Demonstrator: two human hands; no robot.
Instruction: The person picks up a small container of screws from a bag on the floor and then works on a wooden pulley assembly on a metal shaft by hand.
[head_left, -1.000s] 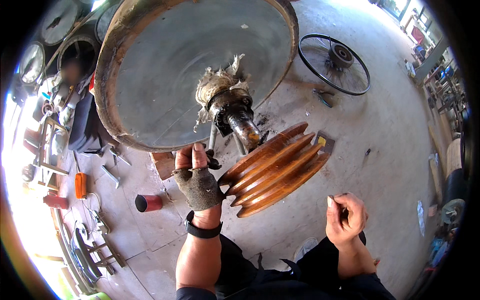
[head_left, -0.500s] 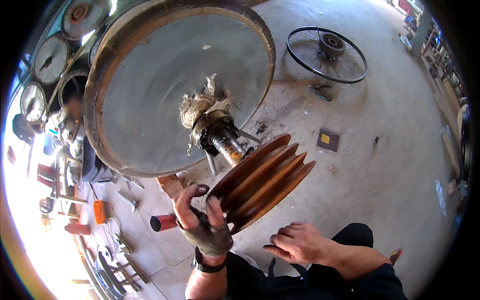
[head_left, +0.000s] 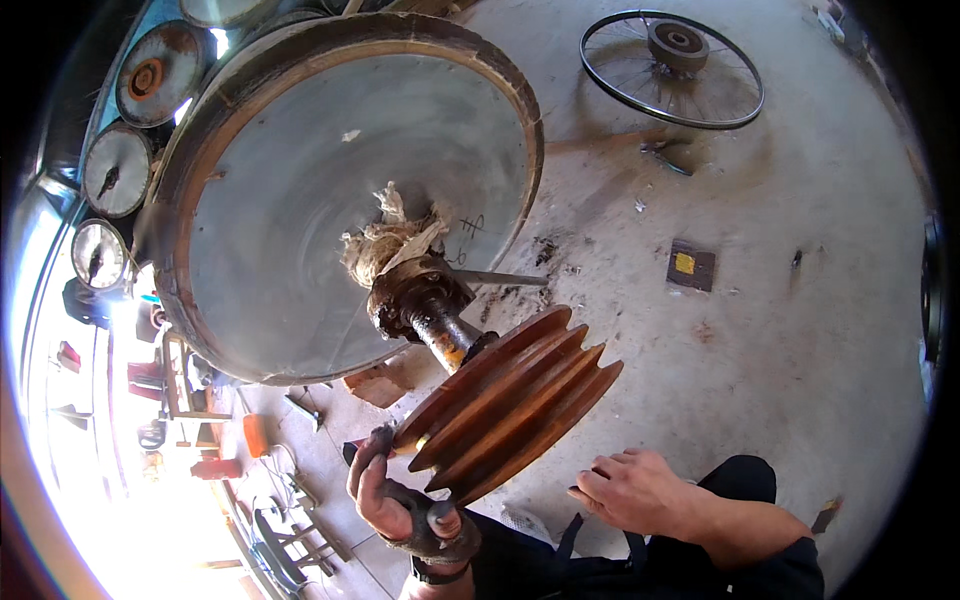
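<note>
A brown grooved pulley (head_left: pixel 515 400) sits at the end of a greasy metal shaft (head_left: pixel 440 330). Behind it, pale ragged cloth (head_left: pixel 390 245) wraps the shaft where it meets a big round drum (head_left: pixel 290 190) with a grey face and worn rim. My left hand (head_left: pixel 420 520), in a dirty fingerless glove, is open just below the pulley's left edge, thumb apart from the raised fingers. Whether a fingertip touches the rim I cannot tell. To the right of the pulley, my right hand (head_left: pixel 635 490) is bare and loosely curled, with nothing visible in it.
A spoked wheel (head_left: pixel 670 70) with a thick hub lies on the floor at the far right. Nearer are a pair of pliers (head_left: pixel 668 158) and a dark square piece (head_left: pixel 690 265) with a yellow patch. Tools, an orange object (head_left: pixel 256 436) and a wooden frame (head_left: pixel 185 380) stand at left.
My left hand has turned over and dropped slightly below the pulley's edge, its thumb now lower right. My right hand stays curled. The whole view has shifted, and the person at left no longer shows.
</note>
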